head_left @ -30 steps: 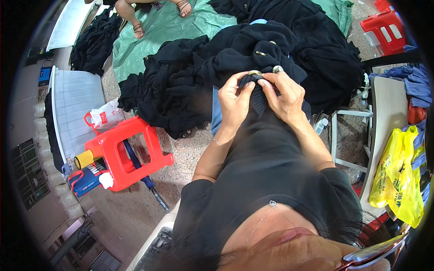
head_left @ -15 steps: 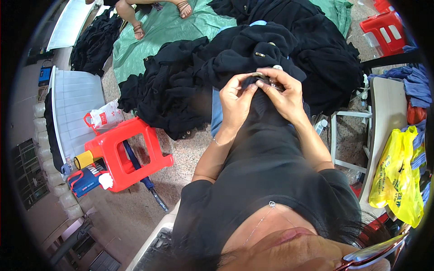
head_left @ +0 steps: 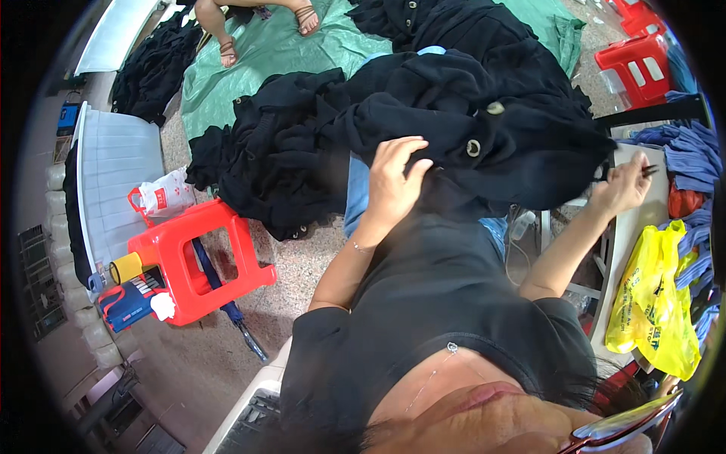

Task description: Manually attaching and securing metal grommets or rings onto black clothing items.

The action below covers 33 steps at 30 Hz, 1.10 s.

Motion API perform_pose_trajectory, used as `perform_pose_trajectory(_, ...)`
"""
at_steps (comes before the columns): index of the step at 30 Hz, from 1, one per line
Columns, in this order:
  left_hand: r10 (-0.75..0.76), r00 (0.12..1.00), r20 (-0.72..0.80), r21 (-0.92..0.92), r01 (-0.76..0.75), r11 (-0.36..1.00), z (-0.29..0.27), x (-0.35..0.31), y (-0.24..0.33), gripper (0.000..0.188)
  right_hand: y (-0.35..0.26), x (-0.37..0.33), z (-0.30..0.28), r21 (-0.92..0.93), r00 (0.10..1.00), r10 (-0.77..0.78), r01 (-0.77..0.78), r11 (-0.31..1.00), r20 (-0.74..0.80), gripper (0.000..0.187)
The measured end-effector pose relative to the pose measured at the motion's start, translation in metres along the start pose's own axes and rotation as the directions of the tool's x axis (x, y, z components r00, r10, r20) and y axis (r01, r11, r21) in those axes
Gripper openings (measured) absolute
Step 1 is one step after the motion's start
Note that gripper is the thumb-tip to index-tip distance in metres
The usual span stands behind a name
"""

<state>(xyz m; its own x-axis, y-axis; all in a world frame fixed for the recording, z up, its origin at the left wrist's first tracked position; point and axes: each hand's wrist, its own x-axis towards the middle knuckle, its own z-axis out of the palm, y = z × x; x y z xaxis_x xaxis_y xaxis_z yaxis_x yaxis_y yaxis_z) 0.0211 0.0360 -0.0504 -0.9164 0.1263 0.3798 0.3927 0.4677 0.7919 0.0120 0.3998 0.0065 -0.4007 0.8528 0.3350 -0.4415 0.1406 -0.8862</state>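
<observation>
Black garment meets parted left fingers; right fingers clasp a dark object.

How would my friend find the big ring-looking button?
Find the heaped black clothes before the person, then look right of the left hand. The button there has a pale rim around a dark middle, and sits nearer the person than the other big button.

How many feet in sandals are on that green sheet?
2: one foot toward the left of the green sheet, the other foot farther right, by the picture's top edge. More could be hidden behind the black clothes.
</observation>
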Motion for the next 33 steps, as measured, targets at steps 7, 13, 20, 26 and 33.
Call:
perform_pose_trajectory(7, -0.129, 0.985, -0.118, -0.038, 0.126, 0.991, -0.007, -0.018, -0.01, 0.014, 0.035, -0.068, 0.046, -0.386, 0.717, 0.105, 0.24, 0.891, 0.689, 0.02)
perform_pose_trajectory(13, 0.022, 0.997, -0.074, 0.245, -0.003, 0.969, -0.003, -0.031, -0.026, 0.043, 0.034, -0.1, 0.051, -0.364, 0.312, 0.264, 0.327, 0.872, 0.913, 0.021)
perform_pose_trajectory(20, 0.117, 0.987, -0.109, 0.383, -0.067, 0.921, -0.007, 0.003, -0.057, 0.076, 0.029, -0.127, 0.035, -0.411, 0.398, 0.27, 0.328, 0.85, 0.877, 0.045)
perform_pose_trajectory(26, 0.067, 0.966, -0.25, 0.009, -0.067, 0.998, -0.026, 0.054, -0.027, 0.032, 0.001, -0.177, 0.071, -0.087, 0.495, -0.136, 0.401, 0.912, 0.858, 0.058)
perform_pose_trajectory(33, -0.015, 0.958, -0.288, 0.069, 0.036, 0.997, -0.042, 0.072, -0.04, 0.015, 0.008, -0.217, 0.079, -0.185, 0.427, -0.045, 0.483, 0.856, 0.903, 0.072)
